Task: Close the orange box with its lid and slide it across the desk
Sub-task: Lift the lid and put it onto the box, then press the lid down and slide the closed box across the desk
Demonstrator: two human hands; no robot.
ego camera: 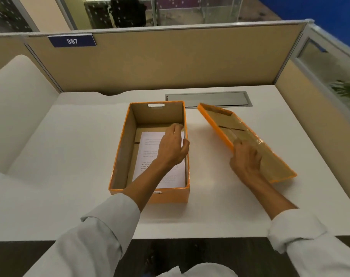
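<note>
**Open orange box, lid held tilted beside it**

A white surface [74, 156] fills a cubicle walled by tan partition panels [170, 60]; a blue plate reading 387 [72, 41] hangs on the back panel, and a grey metal cable flap [208, 98] is set into the surface near the far edge.

The orange box [118, 156] stands open in the middle of the surface, its long sides running away from the person, a handle slot cut in its far end wall; a printed white sheet of paper [150, 148] lies flat on its brown cardboard bottom.

The left hand [173, 146] reaches in over the near wall of the box; its fingers are loosely curled and pointing down toward the far right inner corner, the thumb at the right wall's rim; it holds nothing, and whether the fingertips touch the cardboard cannot be told.

The right hand [247, 159] grips the lid [240, 130] at its near left long edge; the fingers lie spread on the brown inner face, the thumb hidden beneath the orange rim; the lid is just right of the box and apart from it, inner side up, tilted, turned at an angle to the box.

Both forearms show pale rolled-up sleeves [102, 226].
</note>
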